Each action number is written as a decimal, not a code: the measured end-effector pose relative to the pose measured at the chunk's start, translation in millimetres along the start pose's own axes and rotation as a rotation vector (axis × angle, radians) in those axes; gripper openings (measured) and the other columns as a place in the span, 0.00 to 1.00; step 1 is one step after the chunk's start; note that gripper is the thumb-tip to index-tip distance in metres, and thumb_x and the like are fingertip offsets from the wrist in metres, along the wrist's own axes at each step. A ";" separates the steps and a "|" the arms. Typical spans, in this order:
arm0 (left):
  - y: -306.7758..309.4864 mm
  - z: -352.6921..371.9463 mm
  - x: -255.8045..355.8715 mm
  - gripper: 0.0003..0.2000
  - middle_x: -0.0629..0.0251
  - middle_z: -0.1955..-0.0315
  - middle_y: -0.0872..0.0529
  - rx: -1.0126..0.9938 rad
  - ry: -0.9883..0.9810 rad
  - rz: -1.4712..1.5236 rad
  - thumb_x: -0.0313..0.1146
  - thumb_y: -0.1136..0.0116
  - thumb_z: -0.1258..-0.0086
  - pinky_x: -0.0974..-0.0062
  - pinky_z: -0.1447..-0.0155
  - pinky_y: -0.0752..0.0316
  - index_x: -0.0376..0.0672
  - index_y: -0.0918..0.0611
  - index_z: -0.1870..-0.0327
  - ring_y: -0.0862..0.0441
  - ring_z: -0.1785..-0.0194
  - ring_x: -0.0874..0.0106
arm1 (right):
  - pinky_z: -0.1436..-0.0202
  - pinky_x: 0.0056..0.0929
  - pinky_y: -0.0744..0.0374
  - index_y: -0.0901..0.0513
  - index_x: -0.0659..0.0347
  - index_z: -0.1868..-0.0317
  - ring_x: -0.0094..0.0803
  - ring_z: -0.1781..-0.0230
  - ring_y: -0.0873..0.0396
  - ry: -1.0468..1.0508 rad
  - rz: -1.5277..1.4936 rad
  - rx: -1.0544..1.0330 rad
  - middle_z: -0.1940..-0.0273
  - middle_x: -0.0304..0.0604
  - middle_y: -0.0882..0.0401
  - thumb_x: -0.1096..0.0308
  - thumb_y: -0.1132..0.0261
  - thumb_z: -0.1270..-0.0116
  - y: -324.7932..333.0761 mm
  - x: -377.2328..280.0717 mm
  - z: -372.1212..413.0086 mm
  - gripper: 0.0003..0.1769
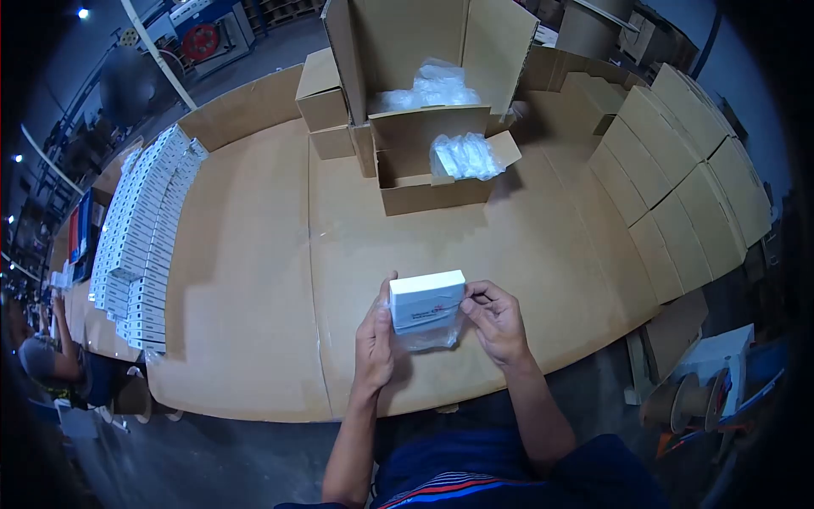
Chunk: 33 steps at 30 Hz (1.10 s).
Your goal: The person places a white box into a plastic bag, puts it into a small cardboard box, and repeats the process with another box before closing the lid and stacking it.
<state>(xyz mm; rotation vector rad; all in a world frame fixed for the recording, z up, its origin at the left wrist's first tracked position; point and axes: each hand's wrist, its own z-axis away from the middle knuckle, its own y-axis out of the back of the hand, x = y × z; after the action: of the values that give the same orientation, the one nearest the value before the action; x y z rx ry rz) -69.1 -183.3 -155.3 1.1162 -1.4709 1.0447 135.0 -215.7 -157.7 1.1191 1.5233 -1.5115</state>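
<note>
Between my hands, near the table's front edge, is a small white box [426, 299] with dark and red print, partly inside a clear plastic bag [432, 339]. My left hand [374, 335] holds it along the left side, thumb in front. At the right side, the fingers of my right hand [493, 318] are pinched together at the bag's edge by the box. Farther back stands an open cardboard carton [437, 199] with bagged items [466, 157] in clear plastic at its right end.
A taller open carton [415, 42] with more plastic bags stands behind. Stacked white boxes [148, 229] line the left side of the cardboard-covered table [246, 297]; closed brown cartons [678, 187] are piled at right. Another person [59, 356] is at far left.
</note>
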 end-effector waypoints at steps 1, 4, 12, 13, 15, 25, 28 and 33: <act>-1.6 -2.3 5.3 0.29 0.49 0.31 0.21 0.008 -0.019 -0.029 0.46 0.66 0.10 0.65 0.23 0.35 0.30 0.34 0.21 0.26 0.28 0.61 | 0.39 0.23 0.22 0.18 0.68 0.47 0.21 0.48 0.20 0.013 0.005 0.001 0.50 0.40 0.15 0.77 0.35 0.22 0.6 -0.6 -0.9 0.07; -3.0 -6.0 13.8 0.30 0.49 0.32 0.21 -0.060 0.015 0.045 0.48 0.67 0.11 0.64 0.23 0.36 0.32 0.34 0.21 0.26 0.28 0.61 | 0.38 0.23 0.23 0.18 0.68 0.46 0.22 0.47 0.20 0.047 0.036 -0.002 0.49 0.40 0.15 0.77 0.36 0.22 2.5 1.6 -1.9 0.08; -1.8 -9.2 5.9 0.29 0.47 0.33 0.20 -0.048 -0.032 0.064 0.43 0.64 0.15 0.63 0.22 0.37 0.32 0.32 0.21 0.26 0.28 0.61 | 0.37 0.29 0.19 0.19 0.70 0.50 0.28 0.43 0.20 0.073 0.021 -0.088 0.43 0.50 0.17 0.81 0.37 0.24 7.6 -8.9 -6.9 0.05; -1.8 -10.5 6.4 0.29 0.47 0.33 0.20 -0.043 -0.035 0.063 0.43 0.63 0.15 0.63 0.22 0.37 0.31 0.32 0.22 0.26 0.28 0.60 | 0.37 0.29 0.19 0.19 0.71 0.51 0.29 0.43 0.20 0.078 0.019 -0.107 0.42 0.51 0.17 0.82 0.37 0.24 9.5 -8.6 -7.9 0.05; -0.9 -11.9 5.8 0.29 0.46 0.33 0.21 -0.031 -0.006 0.090 0.42 0.63 0.16 0.63 0.22 0.37 0.31 0.32 0.22 0.26 0.28 0.60 | 0.38 0.28 0.19 0.18 0.71 0.52 0.28 0.43 0.20 0.091 0.013 -0.137 0.42 0.51 0.17 0.83 0.38 0.25 8.2 -14.4 -7.0 0.05; 0.3 -11.1 17.0 0.32 0.42 0.34 0.20 -0.078 -0.014 -0.030 0.45 0.62 0.17 0.61 0.27 0.32 0.25 0.33 0.23 0.21 0.37 0.61 | 0.44 0.24 0.19 0.18 0.72 0.51 0.26 0.51 0.19 0.079 0.093 -0.023 0.46 0.46 0.20 0.87 0.38 0.27 9.9 -7.3 -10.1 0.08; -2.1 -10.9 7.3 0.26 0.47 0.38 0.16 -0.007 -0.082 -0.048 0.40 0.61 0.16 0.64 0.31 0.27 0.29 0.24 0.28 0.19 0.40 0.62 | 0.45 0.25 0.19 0.20 0.72 0.50 0.25 0.52 0.20 0.078 0.210 -0.065 0.44 0.47 0.20 0.85 0.39 0.26 5.6 -15.7 -12.5 0.07; -9.7 -15.9 6.6 0.27 0.50 0.41 0.16 0.063 -0.079 0.092 0.42 0.64 0.12 0.66 0.31 0.28 0.30 0.26 0.26 0.20 0.39 0.65 | 0.35 0.27 0.21 0.23 0.68 0.48 0.27 0.42 0.21 0.015 0.094 -0.033 0.40 0.50 0.19 0.79 0.41 0.21 0.4 -10.0 -12.3 0.05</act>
<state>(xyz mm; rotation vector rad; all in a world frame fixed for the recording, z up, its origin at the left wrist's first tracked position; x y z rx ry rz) -57.2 -170.8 -145.6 1.1544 -1.5738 1.1291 140.2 -204.5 -147.8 1.1691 1.4795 -1.4135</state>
